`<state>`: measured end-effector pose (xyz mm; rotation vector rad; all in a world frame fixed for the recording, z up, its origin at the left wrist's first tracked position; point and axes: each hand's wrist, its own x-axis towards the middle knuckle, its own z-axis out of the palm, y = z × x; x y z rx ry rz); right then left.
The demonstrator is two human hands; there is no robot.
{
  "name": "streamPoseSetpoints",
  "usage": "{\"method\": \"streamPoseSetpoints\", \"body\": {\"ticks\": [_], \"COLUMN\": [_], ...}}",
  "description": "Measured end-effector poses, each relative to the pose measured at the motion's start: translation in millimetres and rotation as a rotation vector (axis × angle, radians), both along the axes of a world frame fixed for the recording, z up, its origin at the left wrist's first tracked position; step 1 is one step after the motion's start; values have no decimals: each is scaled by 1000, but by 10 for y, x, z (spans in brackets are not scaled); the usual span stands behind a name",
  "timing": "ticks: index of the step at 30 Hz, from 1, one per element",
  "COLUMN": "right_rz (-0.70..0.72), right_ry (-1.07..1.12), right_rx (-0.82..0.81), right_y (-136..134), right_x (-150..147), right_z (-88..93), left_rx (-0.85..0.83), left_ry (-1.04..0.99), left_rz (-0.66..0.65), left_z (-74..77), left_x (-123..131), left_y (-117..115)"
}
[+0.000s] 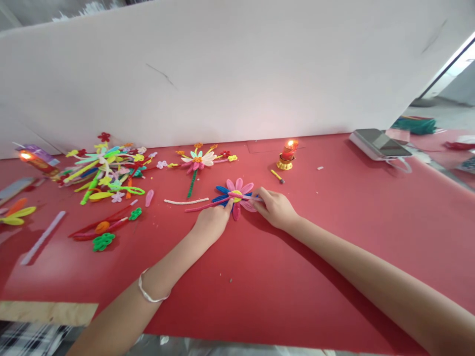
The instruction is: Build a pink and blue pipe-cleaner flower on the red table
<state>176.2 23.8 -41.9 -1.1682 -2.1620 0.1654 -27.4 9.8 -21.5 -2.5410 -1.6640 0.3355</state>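
A fuzzy flower (245,187) lies at about the middle of the red counter (319,301), its face turned upward and its petals radiating around a yellow centre, blue ones to the left and pink ones above, below and to the right. Its longest line runs sideways: a dark pink strip (198,208) extends from the centre toward the left, dipping slightly toward the wearer, while a pale lilac strip (255,198) leads off to the right. The left hand (213,222) enters from the lower left, forearm slanting up and inward, a silver bracelet (150,291) near the wrist; a fingertip touches the flower's centre, but one cannot tell whether its digits pinch the dark pink strip or only press it. The right hand (276,207) arrives from the lower right along a longer diagonal, palm down, thumb and forefinger closed on the pale lilac strip beside the petals. A white strip (185,201) lies almost level, left of the flower. Behind it, a second flower (198,159) points its green stem toward the wearer. A lit red candle (287,154) stands upright in a gold holder (285,165) to the right. Printing on the purple packet (39,153) at far left is too blurred to read.
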Motion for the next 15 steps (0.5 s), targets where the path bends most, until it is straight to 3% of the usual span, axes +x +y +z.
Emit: {"method": "streamPoseSetpoints", "body": {"ticks": [7,15], "right_rz": [76,36], "right_ry": [-33,5], "right_rx": [21,-24], "right_y": [15,0], "right_x": [14,18], "right_z": [30,18], "left_rx": [-10,-1], "left_ry": [21,19], "left_rz": [10,5], "left_z": [1,26], "left_x": [2,1], "left_y": [-1,-5]}}
